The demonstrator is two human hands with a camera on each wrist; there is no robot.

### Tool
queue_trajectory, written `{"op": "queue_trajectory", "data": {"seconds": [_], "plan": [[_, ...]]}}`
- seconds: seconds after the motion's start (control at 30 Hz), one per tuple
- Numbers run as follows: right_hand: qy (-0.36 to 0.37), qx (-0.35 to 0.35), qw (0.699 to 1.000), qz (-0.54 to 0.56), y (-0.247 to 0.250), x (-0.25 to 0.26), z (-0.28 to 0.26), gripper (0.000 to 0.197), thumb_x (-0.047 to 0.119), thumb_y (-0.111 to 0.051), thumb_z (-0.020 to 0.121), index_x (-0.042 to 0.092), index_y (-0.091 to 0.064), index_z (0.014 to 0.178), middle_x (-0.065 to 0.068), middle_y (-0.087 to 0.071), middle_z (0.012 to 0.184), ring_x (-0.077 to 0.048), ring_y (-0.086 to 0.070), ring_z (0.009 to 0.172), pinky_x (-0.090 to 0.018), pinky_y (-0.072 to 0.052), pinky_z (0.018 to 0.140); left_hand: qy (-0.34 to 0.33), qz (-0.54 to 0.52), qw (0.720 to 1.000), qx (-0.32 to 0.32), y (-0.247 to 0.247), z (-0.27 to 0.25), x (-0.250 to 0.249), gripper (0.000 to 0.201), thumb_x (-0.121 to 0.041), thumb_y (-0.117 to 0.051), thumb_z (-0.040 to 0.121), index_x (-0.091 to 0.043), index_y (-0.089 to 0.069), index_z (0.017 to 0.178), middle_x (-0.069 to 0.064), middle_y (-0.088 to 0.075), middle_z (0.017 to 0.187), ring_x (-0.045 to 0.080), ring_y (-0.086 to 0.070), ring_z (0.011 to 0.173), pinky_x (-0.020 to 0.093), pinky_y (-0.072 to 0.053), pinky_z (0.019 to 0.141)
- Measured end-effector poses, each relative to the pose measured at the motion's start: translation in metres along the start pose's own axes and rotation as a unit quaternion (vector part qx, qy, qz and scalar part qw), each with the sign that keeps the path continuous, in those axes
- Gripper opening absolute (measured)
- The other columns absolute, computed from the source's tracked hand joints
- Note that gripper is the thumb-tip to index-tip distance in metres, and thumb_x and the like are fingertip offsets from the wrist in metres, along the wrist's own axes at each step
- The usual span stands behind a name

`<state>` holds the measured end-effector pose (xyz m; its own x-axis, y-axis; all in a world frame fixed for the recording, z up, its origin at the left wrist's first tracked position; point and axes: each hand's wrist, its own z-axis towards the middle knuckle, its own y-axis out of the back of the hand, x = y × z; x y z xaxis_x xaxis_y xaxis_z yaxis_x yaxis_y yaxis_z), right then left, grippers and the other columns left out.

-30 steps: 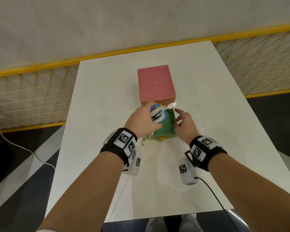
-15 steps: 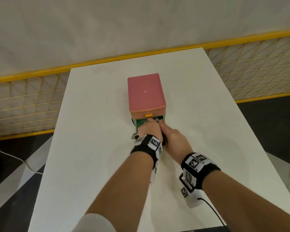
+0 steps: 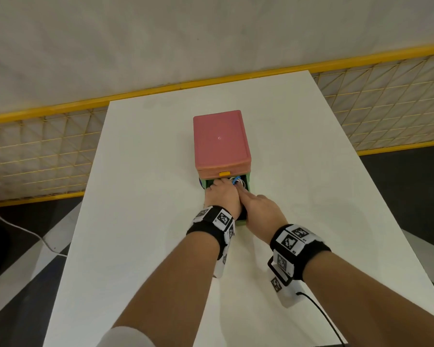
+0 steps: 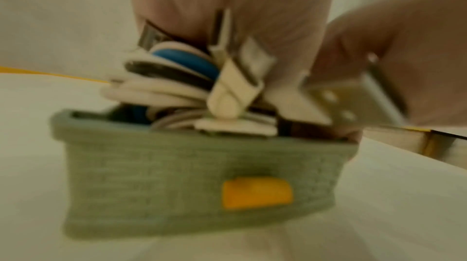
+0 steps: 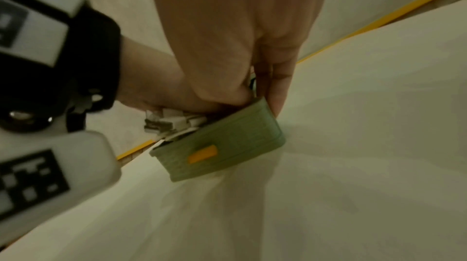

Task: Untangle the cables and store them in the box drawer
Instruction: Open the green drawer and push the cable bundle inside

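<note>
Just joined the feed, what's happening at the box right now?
A person is packing a coiled bundle of cables into the open green drawer of the pink box on the white table. The left hand presses the bundle down; the right hand reaches in beside it. Connectors still stick up above the rim, so the drawer can't close yet.
</note>
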<state>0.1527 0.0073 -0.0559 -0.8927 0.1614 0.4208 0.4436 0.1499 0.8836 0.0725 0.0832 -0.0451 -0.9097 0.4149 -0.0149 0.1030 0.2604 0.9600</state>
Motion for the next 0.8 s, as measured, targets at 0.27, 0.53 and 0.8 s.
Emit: {"op": "queue_trajectory", "data": {"seconds": [0.27, 0.53, 0.8], "plan": [[0.0, 0.023, 1.0, -0.008, 0.01, 0.002, 0.011, 0.061, 0.019, -0.055, 0.087, 0.013, -0.031, 0.142, -0.012, -0.052, 0.138, -0.034, -0.063, 0.1, -0.037, -0.047, 0.081, 0.021, 0.001, 1.0, 0.011, -0.015, -0.009, 0.004, 0.071, -0.029, -0.058, 0.09, 0.011, -0.025, 0.139, 0.019, -0.047, 0.131, 0.031, -0.053, 0.117, 0.036, -0.042, 0.097], [0.009, -0.033, 0.999, 0.004, 0.0, 0.004, -0.004, 0.071, 0.011, -0.049, 0.089, 0.023, -0.014, 0.151, 0.001, -0.011, 0.161, -0.03, -0.061, 0.101, -0.037, -0.052, 0.083, 0.046, 0.018, 0.999, -0.016, -0.019, -0.007, -0.003, 0.042, -0.024, -0.032, 0.101, 0.004, -0.036, 0.132, 0.017, -0.049, 0.13, 0.03, -0.053, 0.115, 0.035, -0.037, 0.099], [-0.001, 0.047, 0.998, -0.04, 0.01, 0.013, 0.019, 0.08, 0.023, -0.055, 0.089, 0.017, -0.005, 0.152, -0.002, -0.006, 0.161, -0.029, -0.06, 0.113, -0.038, -0.049, 0.091, -0.027, -0.038, 0.999, 0.012, -0.011, -0.011, 0.017, 0.079, -0.032, -0.059, 0.088, 0.008, -0.019, 0.143, 0.02, -0.042, 0.137, 0.032, -0.048, 0.124, 0.038, -0.04, 0.1]]}}
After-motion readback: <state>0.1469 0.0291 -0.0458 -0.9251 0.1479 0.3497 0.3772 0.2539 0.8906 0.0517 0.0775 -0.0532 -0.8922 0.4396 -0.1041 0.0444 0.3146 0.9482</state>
